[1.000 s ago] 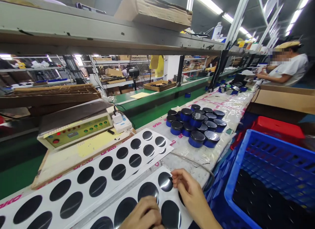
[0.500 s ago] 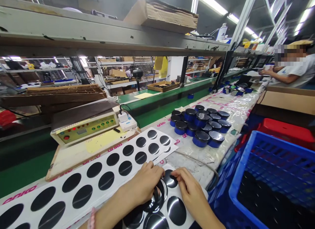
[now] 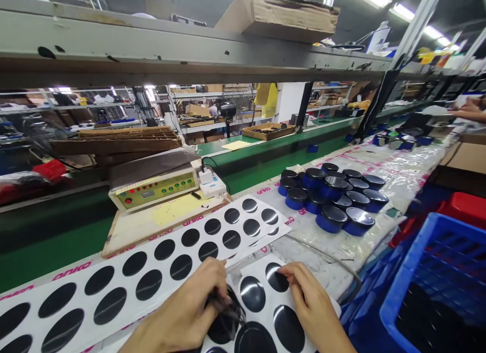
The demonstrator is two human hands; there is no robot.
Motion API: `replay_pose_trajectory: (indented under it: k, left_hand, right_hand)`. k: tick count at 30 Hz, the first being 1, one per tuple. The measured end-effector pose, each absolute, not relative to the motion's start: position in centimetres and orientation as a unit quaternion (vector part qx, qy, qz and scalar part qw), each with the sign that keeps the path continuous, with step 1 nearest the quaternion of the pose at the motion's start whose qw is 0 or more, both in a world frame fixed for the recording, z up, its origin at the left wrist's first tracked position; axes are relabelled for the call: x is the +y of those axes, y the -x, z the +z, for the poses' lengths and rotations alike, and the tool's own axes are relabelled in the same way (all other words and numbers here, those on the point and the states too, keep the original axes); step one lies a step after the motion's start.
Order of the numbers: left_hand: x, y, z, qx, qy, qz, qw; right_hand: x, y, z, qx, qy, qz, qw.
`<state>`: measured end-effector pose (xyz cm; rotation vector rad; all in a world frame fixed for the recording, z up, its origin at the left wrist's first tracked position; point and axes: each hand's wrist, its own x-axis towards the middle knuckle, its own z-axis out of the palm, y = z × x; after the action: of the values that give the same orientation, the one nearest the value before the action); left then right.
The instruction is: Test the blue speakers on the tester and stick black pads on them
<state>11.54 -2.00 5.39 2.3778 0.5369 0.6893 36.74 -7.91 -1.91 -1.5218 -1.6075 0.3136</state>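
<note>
A white sheet (image 3: pixel 266 303) with glossy black round stickers lies at the bottom centre. My left hand (image 3: pixel 190 305) is closed around a dark, motion-blurred round piece (image 3: pixel 232 308) over the sheet's left part. At the sheet's upper right, the fingertips of my right hand (image 3: pixel 313 302) pinch at the edge of a black round sticker (image 3: pixel 277 276). A longer white sheet (image 3: pixel 125 272) with two rows of black circles stretches to the left. Beyond my hands, blue round containers with black tops (image 3: pixel 331 219) stand grouped, some stacked.
A control box (image 3: pixel 155 188) with buttons and a power adapter stand behind the long sheet. A blue crate (image 3: pixel 406 252) holding dark pieces is at right, near a red stool (image 3: pixel 465 211). An overhead shelf (image 3: pixel 190 52) spans the view. A person's hand (image 3: pixel 473 110) shows far right.
The view has turned left. My left hand has moved left with the dark piece, away from my right hand, uncovering a sticker. My right hand stays at the sticker's edge.
</note>
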Motion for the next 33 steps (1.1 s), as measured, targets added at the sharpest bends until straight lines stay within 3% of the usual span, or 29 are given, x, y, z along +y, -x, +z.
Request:
replay_pose_trajectory:
  k: [7, 10, 13, 15, 21, 27, 33]
  left_hand:
    - [-3.5, -12.6, 5.7, 0.271, -0.799, 0.438, 0.311]
    - [-3.0, -12.6, 6.5, 0.295, -0.742, 0.475, 0.37]
    - [-3.0, -12.2, 6.6, 0.308, -0.758, 0.376, 0.435]
    - [-3.5, -12.7, 6.0, 0.273, -0.824, 0.262, 0.423]
    - [-4.8, -16.8, 3.8, 0.186, -0.966, 0.0, 0.181]
    - [-4.5, -17.8, 4.5, 0.166, -0.977, -0.038, 0.126]
    - [-5.2, -15.9, 3.1, 0.174, -0.97, 0.069, 0.156]
  right_hand:
    - [-7.7, -36.4, -1.6, -0.648, 0.616, 0.104, 0.437]
    - [-7.8, -36.4, -1.6, -0.646, 0.617, 0.094, 0.439]
    - [-7.8, -36.6, -1.7, -0.646, 0.617, 0.09, 0.44]
    - [-7.7, -36.7, -1.8, -0.647, 0.617, 0.09, 0.439]
    - [-7.5, -37.0, -1.5, -0.649, 0.619, 0.092, 0.432]
    - [-7.7, -36.9, -1.4, -0.651, 0.62, 0.084, 0.431]
    - [-7.6, -37.0, -1.6, -0.652, 0.619, 0.082, 0.43]
